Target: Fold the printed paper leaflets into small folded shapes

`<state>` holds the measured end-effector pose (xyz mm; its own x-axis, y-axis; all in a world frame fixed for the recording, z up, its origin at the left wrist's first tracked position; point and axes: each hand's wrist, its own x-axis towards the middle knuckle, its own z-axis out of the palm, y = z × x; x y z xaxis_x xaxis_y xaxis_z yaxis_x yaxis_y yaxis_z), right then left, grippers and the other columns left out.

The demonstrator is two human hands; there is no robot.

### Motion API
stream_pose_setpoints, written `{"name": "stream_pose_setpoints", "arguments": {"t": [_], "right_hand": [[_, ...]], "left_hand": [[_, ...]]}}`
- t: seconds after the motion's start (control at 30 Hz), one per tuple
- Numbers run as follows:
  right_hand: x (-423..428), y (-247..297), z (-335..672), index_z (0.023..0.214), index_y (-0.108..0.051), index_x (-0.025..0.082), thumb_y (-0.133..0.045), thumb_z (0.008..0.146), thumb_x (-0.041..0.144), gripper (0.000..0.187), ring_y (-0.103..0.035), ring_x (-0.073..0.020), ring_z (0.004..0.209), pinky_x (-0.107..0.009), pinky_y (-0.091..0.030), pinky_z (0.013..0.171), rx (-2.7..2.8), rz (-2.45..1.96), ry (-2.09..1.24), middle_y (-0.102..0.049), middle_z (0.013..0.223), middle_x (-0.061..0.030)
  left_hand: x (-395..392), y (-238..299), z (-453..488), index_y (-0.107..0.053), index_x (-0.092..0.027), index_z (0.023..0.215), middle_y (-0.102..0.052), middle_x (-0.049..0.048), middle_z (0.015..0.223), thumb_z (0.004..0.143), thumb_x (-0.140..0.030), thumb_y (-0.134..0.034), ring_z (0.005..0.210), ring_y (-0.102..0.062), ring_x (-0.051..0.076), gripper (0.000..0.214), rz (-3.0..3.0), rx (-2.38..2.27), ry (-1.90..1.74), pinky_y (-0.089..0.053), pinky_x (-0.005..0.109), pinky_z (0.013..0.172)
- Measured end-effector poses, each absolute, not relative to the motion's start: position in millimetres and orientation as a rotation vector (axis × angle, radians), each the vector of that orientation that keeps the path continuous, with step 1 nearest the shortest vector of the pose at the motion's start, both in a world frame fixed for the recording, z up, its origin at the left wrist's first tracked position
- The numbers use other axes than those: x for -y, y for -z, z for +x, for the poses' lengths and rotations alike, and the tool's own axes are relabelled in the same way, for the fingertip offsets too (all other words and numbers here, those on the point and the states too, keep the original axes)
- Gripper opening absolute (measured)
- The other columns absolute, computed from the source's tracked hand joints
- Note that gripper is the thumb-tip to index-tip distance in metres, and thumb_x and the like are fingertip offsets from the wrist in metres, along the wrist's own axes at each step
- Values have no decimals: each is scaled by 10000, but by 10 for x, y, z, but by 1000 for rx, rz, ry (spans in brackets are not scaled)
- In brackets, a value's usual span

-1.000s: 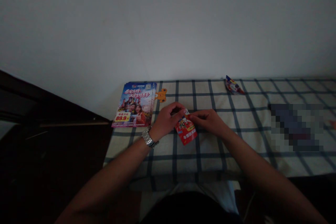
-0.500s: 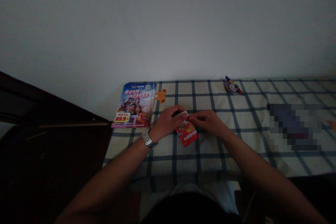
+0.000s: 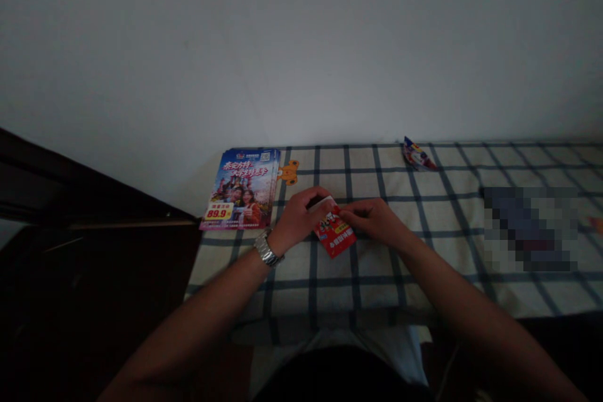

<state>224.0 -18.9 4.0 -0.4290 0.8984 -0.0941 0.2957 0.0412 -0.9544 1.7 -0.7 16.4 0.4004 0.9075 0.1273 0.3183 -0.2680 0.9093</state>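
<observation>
A small red printed paper piece [image 3: 338,240], maybe a folded leaflet, is held over the checked cloth; its lower part faces me with white and yellow print. My left hand [image 3: 301,215], with a metal-band watch on the wrist, is closed on its upper left part, thumb across the front. On its upper right edge, the thumb and fingers of my right hand [image 3: 370,217] pinch together. A pale edge shows near the left thumb. The fingertips behind the paper are hidden. Left of my hands lies a stack of colourful flyers [image 3: 242,191], with "89.9" on the top one.
An orange bear-shaped cutout [image 3: 288,173] sticks out beside the flyers. A crumpled blue and red piece [image 3: 418,156] stands by the wall [image 3: 301,63]. To the right, a dark blurred-out object [image 3: 527,226] lies on the checked cloth [image 3: 447,195].
The red paper's lower end has risen and tilted slightly, so it looks a bit shorter. Both hands keep nearly the same place and hold.
</observation>
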Motion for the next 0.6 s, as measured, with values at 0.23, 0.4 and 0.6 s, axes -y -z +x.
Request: {"name": "stream_pose_setpoints", "arguments": {"t": [0.23,0.4,0.6], "right_hand": [[201,-72,2231,962,-817,184,-643,935,504,365,-740,-206,784,-271,-550,671,1741,-1205,-1398,-811,889,-48],[191,-48,2223,1030,-812,184,-646,932,509,378,-744,-215,820,-284,-557,706,1720,-1205,-1397,-815,940,-50],[173,-47,2254,1056,-812,194,-625,947,512,385,-744,-222,859,-292,-551,732,1783,-1202,-1401,-816,976,-46]], "left_hand": [[-3,-176,-2,-677,-170,878,-656,-5,775,958,-492,-590,707,-577,141,343,1871,-1053,-720,-398,245,635],[-5,-182,6,-677,-167,843,-639,-15,740,959,-482,-590,683,-556,132,347,1876,-1102,-749,-379,243,627],[-20,-174,1,-694,-168,873,-664,-6,770,956,-482,-592,694,-569,138,340,1834,-1104,-776,-405,242,643]]}}
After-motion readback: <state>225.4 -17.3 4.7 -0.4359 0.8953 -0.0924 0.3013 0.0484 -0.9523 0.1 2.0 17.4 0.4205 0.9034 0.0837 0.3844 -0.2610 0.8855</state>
